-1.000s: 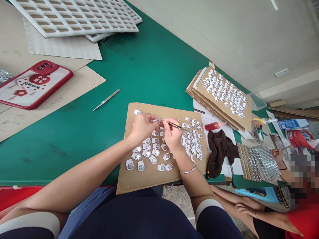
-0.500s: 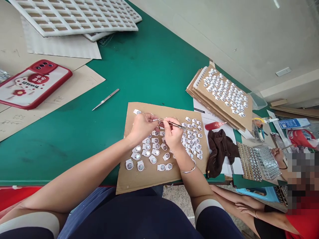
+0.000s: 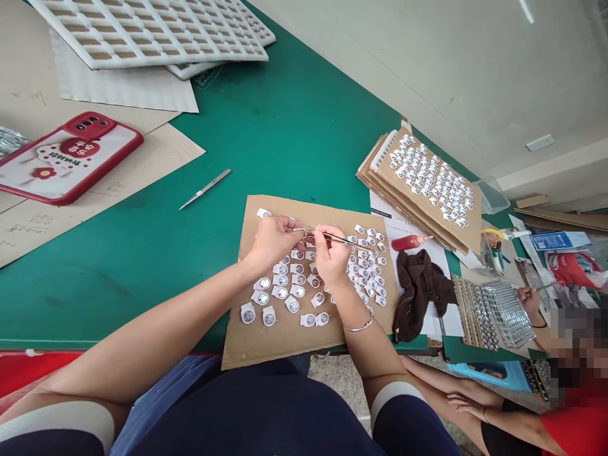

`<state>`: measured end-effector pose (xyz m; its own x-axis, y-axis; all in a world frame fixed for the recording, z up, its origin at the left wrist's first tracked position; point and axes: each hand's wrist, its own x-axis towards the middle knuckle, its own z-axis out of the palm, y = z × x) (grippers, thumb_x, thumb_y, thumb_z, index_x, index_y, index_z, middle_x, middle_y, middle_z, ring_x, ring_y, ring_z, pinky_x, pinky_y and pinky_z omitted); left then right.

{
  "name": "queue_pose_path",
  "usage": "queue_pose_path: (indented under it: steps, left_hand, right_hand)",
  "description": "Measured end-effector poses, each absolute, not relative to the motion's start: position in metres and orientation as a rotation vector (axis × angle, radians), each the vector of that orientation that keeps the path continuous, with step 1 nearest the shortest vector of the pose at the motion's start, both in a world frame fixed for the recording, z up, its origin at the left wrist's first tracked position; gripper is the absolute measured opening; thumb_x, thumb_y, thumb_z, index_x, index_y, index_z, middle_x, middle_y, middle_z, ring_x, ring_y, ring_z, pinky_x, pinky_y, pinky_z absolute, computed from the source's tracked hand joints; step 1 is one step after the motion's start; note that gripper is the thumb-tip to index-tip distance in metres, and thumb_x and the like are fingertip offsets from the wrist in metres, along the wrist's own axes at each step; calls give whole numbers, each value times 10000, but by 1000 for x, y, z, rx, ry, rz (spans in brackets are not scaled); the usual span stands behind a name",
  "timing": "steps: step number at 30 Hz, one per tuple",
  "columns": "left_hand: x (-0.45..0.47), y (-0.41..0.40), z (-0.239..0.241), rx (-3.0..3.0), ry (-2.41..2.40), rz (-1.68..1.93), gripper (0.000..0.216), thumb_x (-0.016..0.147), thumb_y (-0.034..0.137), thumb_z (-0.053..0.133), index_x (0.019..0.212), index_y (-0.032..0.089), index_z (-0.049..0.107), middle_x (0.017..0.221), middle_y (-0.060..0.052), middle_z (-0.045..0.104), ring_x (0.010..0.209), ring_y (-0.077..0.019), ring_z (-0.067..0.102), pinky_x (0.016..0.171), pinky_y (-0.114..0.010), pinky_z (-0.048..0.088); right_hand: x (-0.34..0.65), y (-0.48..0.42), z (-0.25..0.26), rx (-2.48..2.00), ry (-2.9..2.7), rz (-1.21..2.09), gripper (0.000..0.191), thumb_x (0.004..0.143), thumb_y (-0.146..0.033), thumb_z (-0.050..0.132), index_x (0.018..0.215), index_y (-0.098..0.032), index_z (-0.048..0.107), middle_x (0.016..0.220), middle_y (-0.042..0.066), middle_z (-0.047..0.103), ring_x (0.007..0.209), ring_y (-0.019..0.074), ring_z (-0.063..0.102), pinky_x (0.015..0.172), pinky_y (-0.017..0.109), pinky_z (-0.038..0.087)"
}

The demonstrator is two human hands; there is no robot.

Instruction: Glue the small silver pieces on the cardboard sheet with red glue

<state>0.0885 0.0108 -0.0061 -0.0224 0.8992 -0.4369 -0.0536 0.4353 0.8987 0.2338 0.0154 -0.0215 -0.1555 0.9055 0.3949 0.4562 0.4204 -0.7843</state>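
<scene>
My left hand (image 3: 272,242) pinches a small white part with a round metal centre above a cardboard sheet (image 3: 249,339). My right hand (image 3: 330,258) grips metal tweezers (image 3: 341,239), whose tip meets that part between my two hands. Several like parts lie in rows on the cardboard (image 3: 280,292), with a denser group (image 3: 368,266) to the right of my right hand. A bangle circles my right wrist.
Spare tweezers (image 3: 205,189) lie on the green table (image 3: 266,126). A red-cased phone (image 3: 66,158) and white grid trays (image 3: 142,31) are at the left. Stacked cardboard with parts (image 3: 427,183), a red tube (image 3: 408,241), a dark cloth (image 3: 420,288) and another person's hand (image 3: 528,297) are on the right.
My hands stay together over the cardboard; the view has shifted slightly, and the tweezers have barely moved.
</scene>
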Motion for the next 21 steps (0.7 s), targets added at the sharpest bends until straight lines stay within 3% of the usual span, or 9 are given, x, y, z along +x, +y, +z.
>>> queue_pose_path:
  steps: [10,21]
  left_hand:
    - [91,12,0,546,1135,916,42,684,123,639,696,102,605,551,-47,625,495,-157,627,490,-219,481]
    - [84,19,-1,486,1159,960,74,727,83,624,780,101,576,644,-79,652,506,-153,629,491,-227,481]
  right_hand:
    - [234,17,-21,-1126,-1854,482,59,859,-217,521,869,-200,577,775,21,582,716,136,588,642,297,524]
    - [244,28,-25,-1098,-1451,622,148,848,-251,558,987,-199,560,856,22,643,777,165,702,685,323,601]
